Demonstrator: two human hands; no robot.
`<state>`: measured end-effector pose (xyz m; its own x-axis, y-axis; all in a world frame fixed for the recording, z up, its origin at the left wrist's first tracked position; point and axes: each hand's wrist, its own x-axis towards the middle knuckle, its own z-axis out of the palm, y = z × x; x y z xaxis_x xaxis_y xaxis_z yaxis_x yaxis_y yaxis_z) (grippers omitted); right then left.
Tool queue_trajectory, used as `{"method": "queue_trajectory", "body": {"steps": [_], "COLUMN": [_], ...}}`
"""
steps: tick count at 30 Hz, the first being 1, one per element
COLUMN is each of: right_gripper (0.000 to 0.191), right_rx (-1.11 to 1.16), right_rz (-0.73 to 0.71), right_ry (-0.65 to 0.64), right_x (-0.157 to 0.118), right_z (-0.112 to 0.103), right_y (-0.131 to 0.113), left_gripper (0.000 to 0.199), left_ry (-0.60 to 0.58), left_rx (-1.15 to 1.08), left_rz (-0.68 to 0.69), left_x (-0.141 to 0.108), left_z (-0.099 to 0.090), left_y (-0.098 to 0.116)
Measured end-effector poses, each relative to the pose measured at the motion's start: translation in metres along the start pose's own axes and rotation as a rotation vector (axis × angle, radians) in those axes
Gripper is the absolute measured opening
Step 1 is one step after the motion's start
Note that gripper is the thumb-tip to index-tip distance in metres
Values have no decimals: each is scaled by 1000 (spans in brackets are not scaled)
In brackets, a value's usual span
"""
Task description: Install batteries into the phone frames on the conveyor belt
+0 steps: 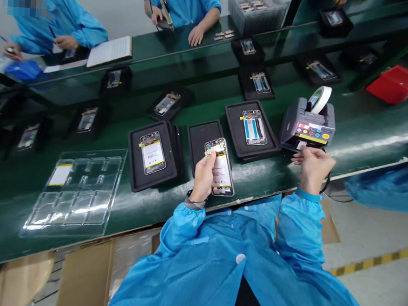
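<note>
Head view: green counter is set with a tape dispenser just beyond the right grip, closure undeterminable. Black tray is noted beyond the left grip, which is clamped on a phone frame.

Tape dispenser right of phone tray

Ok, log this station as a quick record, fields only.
Left hand: holds an open phone housing, yellow-edged battery showing
Right hand: fingers pinched beside the tape dispenser; anything held too small to tell
Under left hand: black tray
Further left: clear plastic tray
Across the bench: co-workers in blue smocks
</note>
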<state>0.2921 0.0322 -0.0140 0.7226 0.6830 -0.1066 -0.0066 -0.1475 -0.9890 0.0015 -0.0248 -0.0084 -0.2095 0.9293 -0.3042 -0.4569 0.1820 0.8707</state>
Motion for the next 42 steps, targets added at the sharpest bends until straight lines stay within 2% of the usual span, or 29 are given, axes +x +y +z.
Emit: {"method": "queue_trajectory", "body": {"steps": [3,6,8,12,15,24,35,39,42], "right_gripper": [16,11,9,27,36,41,31,27,28], "right_rx": [26,78,85,15,-8,-112,-245,-359,-429], "right_rz": [11,-22,-69,-87,-67,-152,-288,-354,-395], "right_ry": [-6,-71,-209,-599,-731,-717,-669,-695,-661], "right_x": [-5,-29,-59,-125,-150,-151,-155,-150,-142], "right_z": [-3,-4,-1,14,26,36,39,37,35], "right_y": [-5,-11,-15,-17,-14,-13,-4,-8,-13], "left_gripper": [59,63,63,61,60,50,48,48,50], "left_ry": [-115,-207,-225,-213,-198,-102,-105,-109,-107], "left_rx": [-39,-24,15,113,149,81,107,110,96], "left_rz": [-40,-37,29,200,267,207,266,272,244], "left_x": [0,2,5,10,8,-1,-5,-5,-3], "left_z": [-9,-14,-14,-7,-1,9,11,10,6], "left_y": [1,-1,-2,-2,3,17,19,21,21]}}
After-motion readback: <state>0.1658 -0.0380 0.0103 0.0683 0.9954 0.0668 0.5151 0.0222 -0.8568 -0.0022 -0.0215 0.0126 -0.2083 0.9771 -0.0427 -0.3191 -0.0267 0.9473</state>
